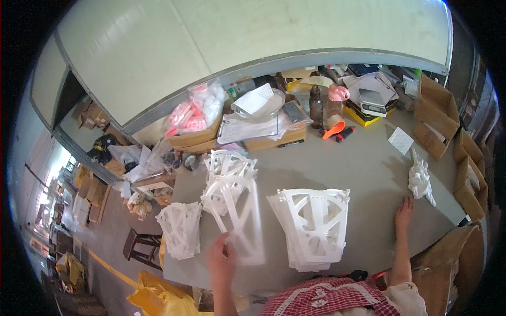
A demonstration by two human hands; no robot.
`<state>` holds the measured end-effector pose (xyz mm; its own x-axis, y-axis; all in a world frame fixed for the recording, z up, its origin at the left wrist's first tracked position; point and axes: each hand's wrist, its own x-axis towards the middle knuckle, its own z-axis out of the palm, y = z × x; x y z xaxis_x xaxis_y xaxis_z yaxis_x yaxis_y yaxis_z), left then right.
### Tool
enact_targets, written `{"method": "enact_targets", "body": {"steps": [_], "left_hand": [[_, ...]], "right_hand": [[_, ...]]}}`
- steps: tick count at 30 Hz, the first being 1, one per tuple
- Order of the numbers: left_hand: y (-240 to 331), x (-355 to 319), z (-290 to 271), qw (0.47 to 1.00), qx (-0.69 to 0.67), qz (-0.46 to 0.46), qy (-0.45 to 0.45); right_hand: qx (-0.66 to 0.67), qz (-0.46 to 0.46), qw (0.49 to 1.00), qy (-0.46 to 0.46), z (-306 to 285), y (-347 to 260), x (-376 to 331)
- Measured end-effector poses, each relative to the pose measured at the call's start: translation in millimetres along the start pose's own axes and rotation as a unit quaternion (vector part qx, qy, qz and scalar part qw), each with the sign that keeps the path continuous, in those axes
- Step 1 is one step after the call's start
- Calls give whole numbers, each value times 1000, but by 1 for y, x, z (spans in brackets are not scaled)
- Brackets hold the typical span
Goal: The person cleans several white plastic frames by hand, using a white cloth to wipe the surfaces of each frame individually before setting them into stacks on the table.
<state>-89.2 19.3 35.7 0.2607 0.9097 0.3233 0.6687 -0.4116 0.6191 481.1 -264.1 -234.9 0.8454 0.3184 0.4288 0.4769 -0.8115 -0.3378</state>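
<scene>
Gripping a white panel [253, 221] by its near left side, the left hand [221, 256] is closed, hand and panel both blurred over the left half of the worktop [369, 174], toward the front edge! Across the way, the right hand [404, 211] lies open near the right edge, nothing visible in it, just short of a crumpled plastic bag [420, 180].

So how to handle this one well? I'd say a firm but light pinch, the sheet kept flat and lifted clear so its cut-outs don't snag the neighbours; squaring edges against the pile matters, and that free right hand could steady a corner.

Now the count! One panel in the grip; three piles of similar pieces: a left pile [182, 231] by the left edge, a back pile [232, 163] behind the held panel, and a big pile [319, 224] close to the front edge. Sheets per pile? Can't tell. One bag, one perforated card [400, 140], and toward the back edge one scale [372, 102] and one dark bottle [315, 108].
</scene>
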Motion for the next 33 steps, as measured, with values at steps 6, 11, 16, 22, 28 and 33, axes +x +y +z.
{"method": "enact_targets", "body": {"steps": [6,11,16,22,28,33], "left_hand": [[-154,-36,75,958,244,128,-83],[-176,-58,89,980,184,56,-56],[-155,-44,88,990,118,-19,-74],[-158,-41,86,993,95,-10,-63],[-153,-44,95,998,52,-42,-10],[-154,-44,97,989,32,-128,-65]], "right_hand": [[-130,33,991,9,7,-3,-33],[439,195,842,-246,-72,-143,-43],[376,96,868,-310,-123,-232,-55],[208,-61,929,-300,-142,-279,-57],[96,-113,950,-273,-145,-282,-54],[-12,-116,932,-343,-162,-317,-52]]}}
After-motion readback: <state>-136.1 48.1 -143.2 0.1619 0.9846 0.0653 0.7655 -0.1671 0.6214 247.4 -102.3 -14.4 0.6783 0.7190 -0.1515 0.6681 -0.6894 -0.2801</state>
